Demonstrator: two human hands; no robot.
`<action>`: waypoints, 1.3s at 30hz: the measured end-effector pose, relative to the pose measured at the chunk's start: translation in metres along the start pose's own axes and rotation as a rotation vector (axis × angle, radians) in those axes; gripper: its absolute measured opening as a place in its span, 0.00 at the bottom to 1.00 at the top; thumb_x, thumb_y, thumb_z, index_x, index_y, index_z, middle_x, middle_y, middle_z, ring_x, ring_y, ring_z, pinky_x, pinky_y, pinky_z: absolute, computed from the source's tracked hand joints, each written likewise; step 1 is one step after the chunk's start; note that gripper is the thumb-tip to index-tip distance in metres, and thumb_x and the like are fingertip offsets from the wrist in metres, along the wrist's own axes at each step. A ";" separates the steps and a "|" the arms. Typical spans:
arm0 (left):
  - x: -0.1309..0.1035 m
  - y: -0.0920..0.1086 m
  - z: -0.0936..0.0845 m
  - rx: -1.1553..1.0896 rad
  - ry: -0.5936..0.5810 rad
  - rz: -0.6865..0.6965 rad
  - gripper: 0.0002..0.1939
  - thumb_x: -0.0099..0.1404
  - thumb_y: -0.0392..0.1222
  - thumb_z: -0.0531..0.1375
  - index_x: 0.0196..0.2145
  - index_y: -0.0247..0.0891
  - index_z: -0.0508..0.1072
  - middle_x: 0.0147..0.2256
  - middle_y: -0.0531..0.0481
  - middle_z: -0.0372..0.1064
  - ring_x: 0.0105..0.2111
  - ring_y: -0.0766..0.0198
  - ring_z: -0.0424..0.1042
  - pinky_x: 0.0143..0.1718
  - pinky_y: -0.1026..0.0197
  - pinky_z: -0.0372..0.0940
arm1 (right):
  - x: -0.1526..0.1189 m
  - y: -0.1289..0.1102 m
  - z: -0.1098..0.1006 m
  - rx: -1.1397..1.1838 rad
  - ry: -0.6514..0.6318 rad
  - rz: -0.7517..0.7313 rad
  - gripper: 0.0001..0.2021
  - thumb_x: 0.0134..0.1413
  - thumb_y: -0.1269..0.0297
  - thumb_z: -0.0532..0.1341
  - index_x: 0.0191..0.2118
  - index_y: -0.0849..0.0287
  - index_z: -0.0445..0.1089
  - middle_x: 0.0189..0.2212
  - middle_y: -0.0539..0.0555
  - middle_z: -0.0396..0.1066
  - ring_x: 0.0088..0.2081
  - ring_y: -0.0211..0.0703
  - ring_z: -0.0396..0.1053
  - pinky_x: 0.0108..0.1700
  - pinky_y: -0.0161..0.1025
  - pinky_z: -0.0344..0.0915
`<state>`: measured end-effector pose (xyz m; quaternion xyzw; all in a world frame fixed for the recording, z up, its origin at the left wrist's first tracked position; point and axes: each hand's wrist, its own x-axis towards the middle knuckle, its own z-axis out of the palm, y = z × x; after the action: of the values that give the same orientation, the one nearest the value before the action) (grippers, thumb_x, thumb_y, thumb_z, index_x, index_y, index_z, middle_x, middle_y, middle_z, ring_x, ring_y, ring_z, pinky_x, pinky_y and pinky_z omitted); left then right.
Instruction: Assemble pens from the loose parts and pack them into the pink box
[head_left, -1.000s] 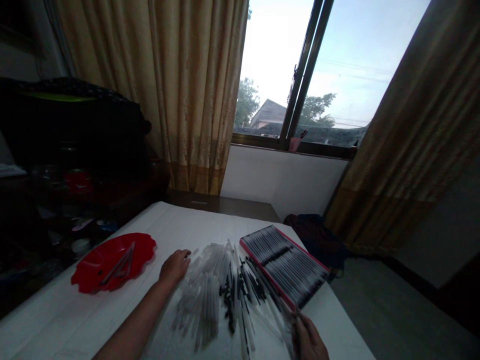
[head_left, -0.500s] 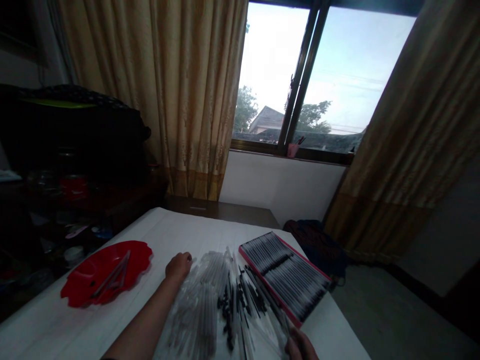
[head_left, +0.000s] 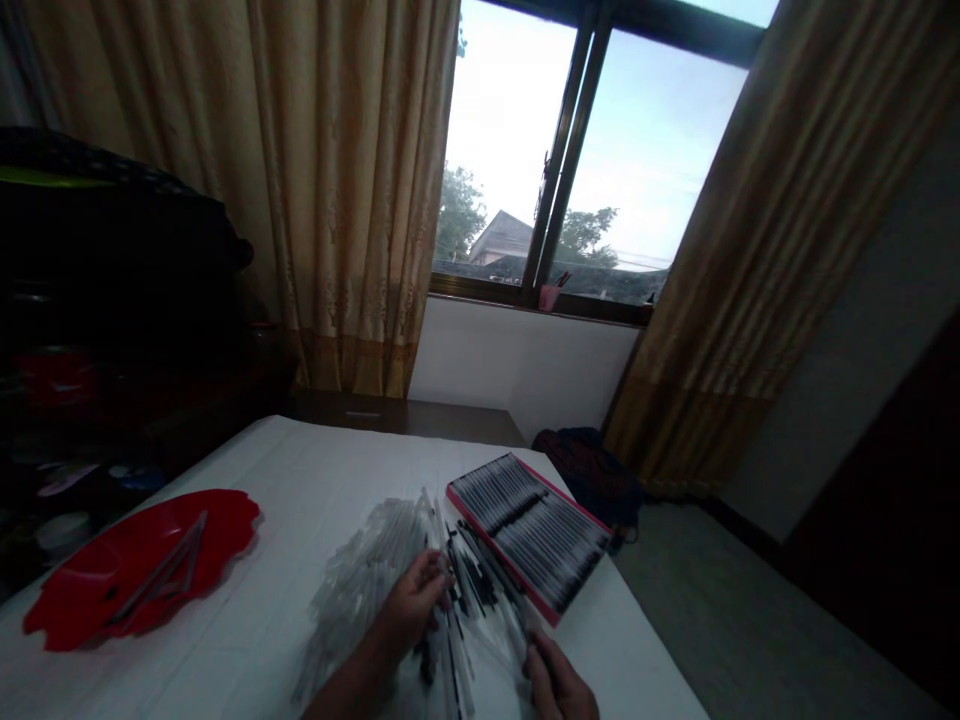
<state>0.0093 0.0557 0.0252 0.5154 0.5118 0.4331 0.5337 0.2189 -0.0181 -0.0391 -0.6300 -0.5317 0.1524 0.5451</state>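
Observation:
My left hand (head_left: pixel 421 595) is over the middle of a loose pile, its fingers pinched together among black pen parts (head_left: pixel 427 660); what they grip is hidden. Left of it lies a heap of clear plastic pen barrels (head_left: pixel 352 580). At the pile's right edge, my right hand (head_left: pixel 556 678) is closed on a clear pen barrel (head_left: pixel 516 628) that points away from me; dim light blurs its details. Just beyond the pile, a red-edged tray (head_left: pixel 541 606) holds rows of clear pens with dark ends.
A red scalloped plate (head_left: pixel 67 600) with a few clear, stick-like pieces stands on the left of the white table (head_left: pixel 292 470). Behind are a dark cluttered cabinet (head_left: pixel 217 400), curtains and a window. Dark cloth (head_left: pixel 585 470) lies past the table's right corner.
My left hand has moved right, from the far left edge of the barrels to the black parts, and its fingers have closed there. My right hand stays near the pile's right edge. The view has shifted right.

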 end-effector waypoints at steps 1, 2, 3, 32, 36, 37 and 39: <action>-0.005 -0.004 0.012 -0.060 -0.035 -0.010 0.25 0.51 0.59 0.58 0.40 0.39 0.65 0.35 0.47 0.73 0.28 0.62 0.73 0.20 0.67 0.59 | -0.002 -0.001 0.002 0.009 -0.013 -0.011 0.28 0.50 0.38 0.53 0.37 0.58 0.78 0.28 0.56 0.78 0.31 0.46 0.75 0.32 0.31 0.71; -0.010 -0.006 0.021 -0.114 -0.065 -0.021 0.24 0.51 0.60 0.58 0.39 0.40 0.64 0.36 0.47 0.74 0.30 0.61 0.74 0.21 0.67 0.61 | -0.004 -0.002 0.004 0.023 -0.028 -0.024 0.29 0.51 0.38 0.53 0.38 0.58 0.77 0.28 0.56 0.77 0.29 0.45 0.75 0.32 0.31 0.71; -0.014 -0.008 0.028 -0.161 -0.092 -0.032 0.24 0.50 0.60 0.59 0.38 0.40 0.63 0.37 0.46 0.74 0.32 0.61 0.74 0.22 0.67 0.62 | -0.005 -0.004 0.006 0.039 -0.044 -0.043 0.29 0.52 0.38 0.52 0.38 0.58 0.77 0.27 0.56 0.77 0.28 0.44 0.74 0.32 0.31 0.71; -0.026 -0.015 0.035 -0.206 -0.187 -0.054 0.27 0.49 0.65 0.59 0.35 0.40 0.64 0.38 0.43 0.75 0.36 0.56 0.76 0.21 0.67 0.61 | 0.018 -0.052 -0.012 -0.218 -0.417 -0.428 0.14 0.61 0.62 0.51 0.40 0.56 0.73 0.32 0.56 0.77 0.34 0.42 0.75 0.37 0.32 0.68; -0.028 -0.013 0.036 -0.107 -0.173 -0.046 0.24 0.49 0.62 0.60 0.35 0.40 0.67 0.35 0.46 0.74 0.34 0.57 0.75 0.18 0.68 0.61 | 0.023 -0.056 -0.015 -0.324 -0.506 -0.406 0.12 0.61 0.63 0.52 0.36 0.54 0.73 0.30 0.53 0.75 0.32 0.41 0.73 0.35 0.31 0.65; -0.029 -0.011 0.035 -0.074 -0.171 -0.044 0.23 0.49 0.60 0.61 0.35 0.39 0.68 0.33 0.47 0.73 0.32 0.58 0.74 0.17 0.68 0.60 | 0.025 -0.056 -0.017 -0.352 -0.530 -0.401 0.11 0.60 0.63 0.53 0.35 0.54 0.73 0.30 0.52 0.75 0.32 0.41 0.73 0.34 0.31 0.64; -0.030 -0.004 0.031 -0.006 -0.178 -0.039 0.19 0.48 0.55 0.62 0.32 0.38 0.71 0.26 0.51 0.71 0.26 0.61 0.72 0.15 0.69 0.58 | 0.029 -0.055 -0.021 -0.384 -0.575 -0.402 0.11 0.60 0.64 0.53 0.33 0.55 0.72 0.29 0.51 0.74 0.32 0.41 0.72 0.34 0.31 0.62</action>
<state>0.0371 0.0225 0.0222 0.5399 0.4711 0.3766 0.5871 0.2183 -0.0135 0.0260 -0.5355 -0.7940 0.1109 0.2653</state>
